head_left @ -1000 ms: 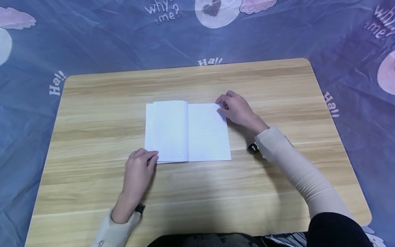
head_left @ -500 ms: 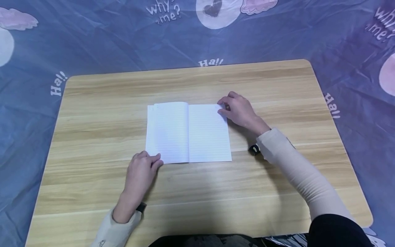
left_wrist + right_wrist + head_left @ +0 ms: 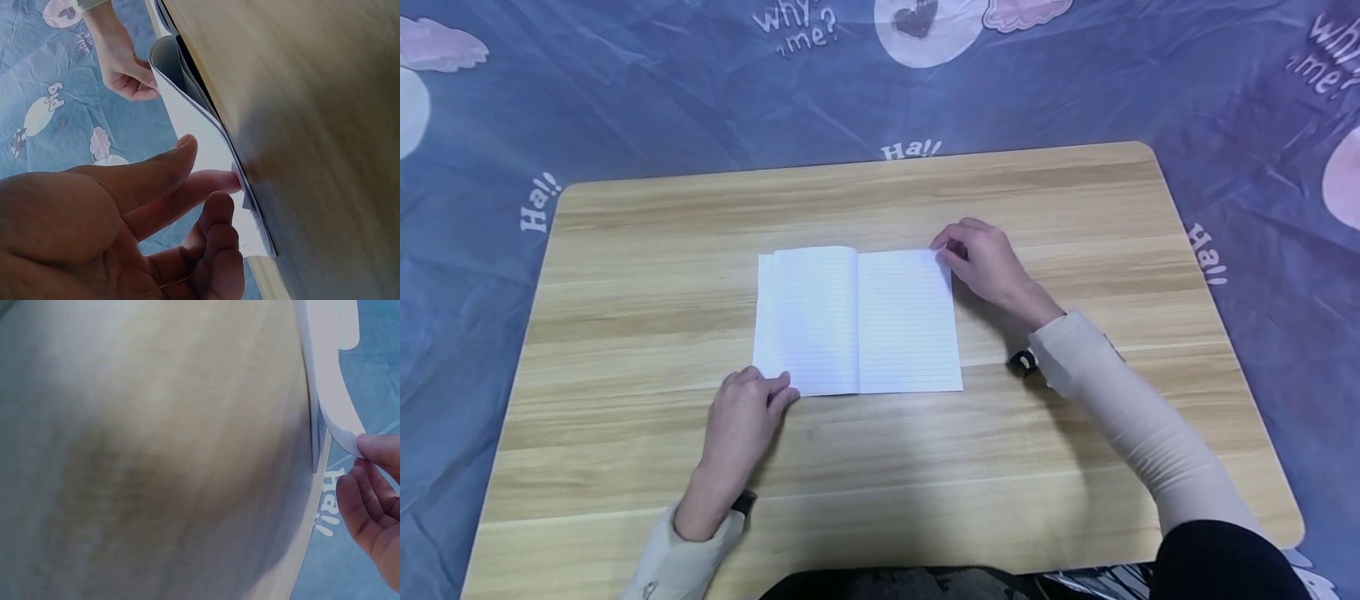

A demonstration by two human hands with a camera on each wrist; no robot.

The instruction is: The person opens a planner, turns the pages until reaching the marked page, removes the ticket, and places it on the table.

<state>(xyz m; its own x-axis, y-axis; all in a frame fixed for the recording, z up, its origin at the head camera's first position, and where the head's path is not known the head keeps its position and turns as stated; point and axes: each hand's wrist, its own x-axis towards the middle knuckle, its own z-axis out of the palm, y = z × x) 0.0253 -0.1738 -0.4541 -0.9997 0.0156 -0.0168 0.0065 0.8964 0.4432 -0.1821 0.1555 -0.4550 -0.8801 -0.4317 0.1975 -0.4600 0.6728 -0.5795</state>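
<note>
Head view: one notebook (image 3: 857, 321) lying open at the middle of one table (image 3: 625, 250), lined pages up, spine running away from the body. Left hand (image 3: 741, 421) resting at the near left corner, fingertips on the page edge, likely pinning that side flat so nothing slides. Right hand (image 3: 988, 262) at the far right corner, fingers curled with thumb and forefinger closed on the corner of the top sheet, probably to lift a single page free. Two hands, two pale sleeves, two small dark wrist cameras, one (image 3: 1021, 362) by the right cuff and one (image 3: 742, 502) at the left. Blue printed cloth (image 3: 662, 92) under and all round the table.

Left wrist view: left hand (image 3: 125, 231) seen from the palm side, fingers loosely bent and slightly spread, one fingertip (image 3: 228, 181) touching the notebook's (image 3: 206, 144) near edge; nothing gripped. Pages bowed up off the table (image 3: 312, 125) rather than flat, several leaves fanned apart near the far end. Right hand (image 3: 125, 65) visible beyond, at the far corner. One notebook, two hands here.

Right wrist view: much blur, table (image 3: 156, 456) filling most of the picture. Right hand (image 3: 375, 494) at the right edge, fingers close together, one fingertip (image 3: 378, 450) on the curled corner of the top page (image 3: 337, 406), which arches up from the rest, as suits peeling one leaf away. Thumb not visible, so the pinch itself cannot be confirmed here. One hand, one lifted page corner.
</note>
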